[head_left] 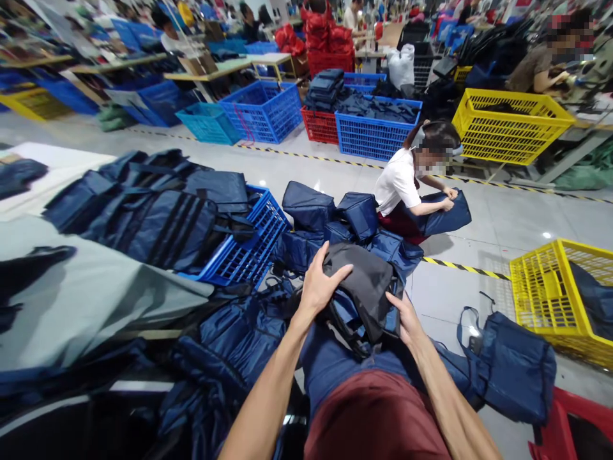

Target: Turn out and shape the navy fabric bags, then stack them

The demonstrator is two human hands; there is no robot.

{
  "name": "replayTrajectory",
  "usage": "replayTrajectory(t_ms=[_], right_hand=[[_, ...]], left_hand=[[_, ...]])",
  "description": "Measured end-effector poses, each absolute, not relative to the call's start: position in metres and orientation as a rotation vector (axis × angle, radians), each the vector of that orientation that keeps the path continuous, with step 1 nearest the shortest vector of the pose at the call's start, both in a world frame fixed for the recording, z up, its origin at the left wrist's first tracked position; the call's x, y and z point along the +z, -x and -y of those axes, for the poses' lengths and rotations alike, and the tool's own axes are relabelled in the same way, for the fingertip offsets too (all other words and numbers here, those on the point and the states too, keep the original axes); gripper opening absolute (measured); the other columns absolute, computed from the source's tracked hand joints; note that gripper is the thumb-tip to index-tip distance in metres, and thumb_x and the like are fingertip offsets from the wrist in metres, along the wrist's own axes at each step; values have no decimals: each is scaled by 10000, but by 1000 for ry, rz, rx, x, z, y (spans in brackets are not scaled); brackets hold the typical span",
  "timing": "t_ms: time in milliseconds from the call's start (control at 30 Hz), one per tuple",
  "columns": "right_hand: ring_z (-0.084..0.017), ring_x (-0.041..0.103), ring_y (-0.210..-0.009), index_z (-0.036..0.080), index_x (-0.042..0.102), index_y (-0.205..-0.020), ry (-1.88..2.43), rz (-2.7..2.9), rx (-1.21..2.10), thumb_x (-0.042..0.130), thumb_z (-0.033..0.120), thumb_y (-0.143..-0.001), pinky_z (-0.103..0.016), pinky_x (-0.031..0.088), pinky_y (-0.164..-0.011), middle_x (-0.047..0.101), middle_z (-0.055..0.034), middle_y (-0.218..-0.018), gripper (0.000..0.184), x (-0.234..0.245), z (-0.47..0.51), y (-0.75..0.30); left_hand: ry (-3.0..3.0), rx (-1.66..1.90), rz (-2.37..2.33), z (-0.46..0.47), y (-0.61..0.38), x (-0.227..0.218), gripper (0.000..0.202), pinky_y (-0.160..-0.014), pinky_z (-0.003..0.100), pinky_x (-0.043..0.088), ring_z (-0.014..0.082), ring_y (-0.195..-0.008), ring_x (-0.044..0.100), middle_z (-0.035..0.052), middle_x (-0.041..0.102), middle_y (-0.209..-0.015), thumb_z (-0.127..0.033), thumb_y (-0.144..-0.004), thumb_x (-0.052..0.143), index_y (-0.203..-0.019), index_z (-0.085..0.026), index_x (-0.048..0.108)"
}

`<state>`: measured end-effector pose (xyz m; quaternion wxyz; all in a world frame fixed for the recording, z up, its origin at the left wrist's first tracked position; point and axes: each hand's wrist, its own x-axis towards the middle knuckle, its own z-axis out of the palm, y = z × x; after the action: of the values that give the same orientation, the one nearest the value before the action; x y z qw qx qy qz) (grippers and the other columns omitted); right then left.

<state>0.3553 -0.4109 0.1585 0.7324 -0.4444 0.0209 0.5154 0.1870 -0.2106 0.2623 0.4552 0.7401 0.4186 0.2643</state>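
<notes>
Over my lap I have a black and navy backpack [360,281], its dark grey panel facing up. My left hand [320,281] grips its left edge, thumb lying across the panel and fingers along the side. On the opposite side my right hand [406,315] holds the bag's edge, with the fingers partly hidden by the fabric. Straps and blue lining show along the near edge. Just beyond it, several navy bags [309,207] lie heaped on the floor. Folds hide part of the bag's underside.
A blue crate [249,252] heaped with navy bags stands to the left. Another person [397,179] crouches ahead, handling a navy bag [443,214]. At right are a yellow crate [550,294], a navy bag [517,364] and a red stool [558,425]. More crates line the aisle.
</notes>
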Motion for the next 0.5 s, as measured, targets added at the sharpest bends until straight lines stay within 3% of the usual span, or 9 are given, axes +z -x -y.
replayTrajectory(t_ms=[67, 167, 233, 300, 400, 500], right_hand=[[-283, 811, -1191, 311, 663, -1414, 1024, -57, 1139, 946, 245, -781, -469, 668, -1085, 835, -33, -1289, 697, 149, 420, -346], [-267, 790, -1236, 296, 699, -1349, 971, 29, 1269, 969, 201, -723, -447, 629, -1136, 834, -31, -1280, 688, 135, 439, -350], [-251, 799, -1195, 269, 729, -1279, 893, 102, 1365, 958, 186, -736, -420, 641, -1096, 839, -41, -1246, 595, 133, 444, -365], [-234, 828, -1046, 231, 749, -1177, 890, 48, 1406, 916, 263, -830, -381, 685, -960, 857, -54, -1128, 386, 138, 434, -386], [-222, 830, -831, 178, 749, -1123, 1000, -159, 1393, 761, 379, -1009, -346, 701, -788, 858, -80, -946, 231, 156, 394, -415], [-221, 808, -713, 132, 749, -1112, 1084, -256, 1337, 725, 320, -1027, -342, 700, -747, 837, -83, -817, 208, 181, 354, -431]], left_hand=[[-1836, 536, -1092, 224, -182, 251, 1058, -1323, 468, 416, 324, -1558, 554, 114, 543, -1716, -590, -833, 908, -1732, -284, 443], [-1858, 395, -1164, 232, -159, 228, 954, -1237, 441, 494, 319, -1466, 645, 130, 653, -1609, -602, -897, 835, -1713, -261, 477], [-1935, 350, -1189, 229, -145, 219, 861, -1121, 421, 556, 317, -1287, 752, 130, 780, -1408, -614, -936, 782, -1669, -233, 540], [-2047, 329, -1173, 225, -139, 217, 762, -985, 386, 586, 295, -1014, 813, 101, 850, -1111, -597, -965, 743, -1599, -192, 621], [-2187, 407, -1173, 224, -144, 224, 630, -833, 334, 571, 249, -735, 767, 64, 813, -847, -548, -990, 703, -1480, -151, 722], [-2237, 524, -1185, 232, -149, 242, 543, -747, 305, 545, 204, -597, 687, 50, 776, -764, -565, -1010, 655, -1326, -150, 804]])
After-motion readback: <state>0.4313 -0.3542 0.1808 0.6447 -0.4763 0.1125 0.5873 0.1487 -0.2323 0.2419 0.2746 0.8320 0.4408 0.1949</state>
